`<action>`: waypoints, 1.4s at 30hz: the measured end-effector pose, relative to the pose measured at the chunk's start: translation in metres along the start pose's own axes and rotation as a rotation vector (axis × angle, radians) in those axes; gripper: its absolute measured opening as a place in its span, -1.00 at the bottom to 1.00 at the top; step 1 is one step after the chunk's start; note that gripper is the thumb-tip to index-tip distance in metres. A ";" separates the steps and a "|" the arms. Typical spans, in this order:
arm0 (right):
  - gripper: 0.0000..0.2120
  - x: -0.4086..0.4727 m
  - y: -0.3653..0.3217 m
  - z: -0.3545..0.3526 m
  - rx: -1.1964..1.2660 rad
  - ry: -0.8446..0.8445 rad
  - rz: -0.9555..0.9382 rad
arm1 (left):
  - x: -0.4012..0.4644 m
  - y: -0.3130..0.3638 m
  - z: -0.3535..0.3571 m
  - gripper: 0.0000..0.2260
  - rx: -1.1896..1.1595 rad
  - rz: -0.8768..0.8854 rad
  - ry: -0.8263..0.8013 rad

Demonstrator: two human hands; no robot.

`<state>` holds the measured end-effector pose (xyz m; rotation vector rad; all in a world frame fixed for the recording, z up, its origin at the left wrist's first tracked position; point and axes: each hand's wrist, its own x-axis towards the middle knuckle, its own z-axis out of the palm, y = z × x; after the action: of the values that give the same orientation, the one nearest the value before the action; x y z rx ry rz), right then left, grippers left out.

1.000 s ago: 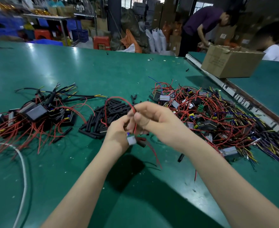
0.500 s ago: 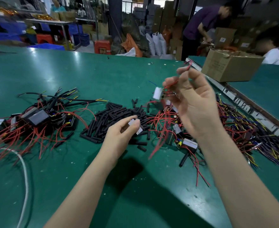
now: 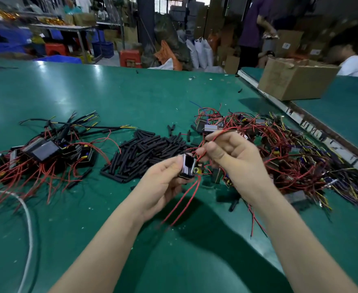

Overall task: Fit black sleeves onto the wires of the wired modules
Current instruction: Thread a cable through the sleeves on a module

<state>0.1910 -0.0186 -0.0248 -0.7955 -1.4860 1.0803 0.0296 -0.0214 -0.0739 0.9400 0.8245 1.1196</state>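
Note:
My left hand (image 3: pixel 163 178) grips a small wired module (image 3: pixel 188 167) above the green table; two red wires (image 3: pixel 182 206) hang from it. My right hand (image 3: pixel 235 159) is just right of the module and pinches red wires (image 3: pixel 220 132) that run from it. A heap of black sleeves (image 3: pixel 150 151) lies behind my hands. A tangle of modules with bare red wires (image 3: pixel 279 157) spreads to the right. On the left sits a pile of modules with black-sleeved wires (image 3: pixel 47 151).
A cardboard box (image 3: pixel 294 79) stands at the back right beside a metal rail (image 3: pixel 300 119) dividing the tables. A white cable (image 3: pixel 29 225) curves along the left front. People work in the background. Loose sleeves (image 3: pixel 233 205) lie near my right wrist.
My right hand came down from its raised position and met my left hand. My left hand now grips a module that my right hand brought over, wires dangling below.

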 end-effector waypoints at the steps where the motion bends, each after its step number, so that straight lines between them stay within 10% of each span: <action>1: -0.88 -0.002 0.009 0.001 0.021 0.006 0.015 | -0.001 -0.003 0.001 -0.70 0.030 -0.021 -0.020; 18: -0.88 -0.012 0.030 -0.004 -0.376 0.019 -0.081 | -0.002 -0.012 0.010 -0.77 -0.136 -0.075 -0.060; 26: -0.83 -0.015 0.036 -0.002 -0.136 -0.073 0.375 | -0.002 -0.010 0.011 -0.78 -0.232 0.000 -0.068; 42: -0.81 -0.020 0.048 0.014 -0.557 0.055 0.063 | 0.002 -0.018 0.012 -0.87 -0.084 0.064 0.217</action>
<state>0.1780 -0.0228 -0.0766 -1.2514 -1.7475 0.6793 0.0476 -0.0244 -0.0858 0.7884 0.9207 1.3184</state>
